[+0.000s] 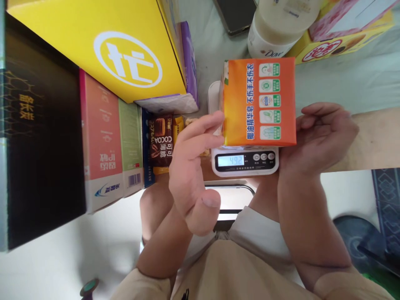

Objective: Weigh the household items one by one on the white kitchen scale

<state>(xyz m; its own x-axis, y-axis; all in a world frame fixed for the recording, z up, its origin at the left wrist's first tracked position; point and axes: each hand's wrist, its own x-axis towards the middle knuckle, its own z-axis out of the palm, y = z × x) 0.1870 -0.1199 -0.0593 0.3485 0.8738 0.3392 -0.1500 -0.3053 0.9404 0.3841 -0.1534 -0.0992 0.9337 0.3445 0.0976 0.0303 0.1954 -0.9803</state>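
Observation:
An orange box (259, 102) with blue print and green icons rests on a white kitchen scale (245, 161) whose display is lit. My left hand (193, 166) is open beside the box's left edge, fingertips touching or nearly touching it. My right hand (318, 139) is loosely curled at the box's right edge, holding nothing.
A large yellow box (103, 46) and a black box (40, 137) lie at the left, with pink and green cartons (109, 146) and a cocoa snack pack (161, 143). A white bottle (278, 29), a phone (236, 14) and a yellow-pink carton (343, 29) sit behind the scale.

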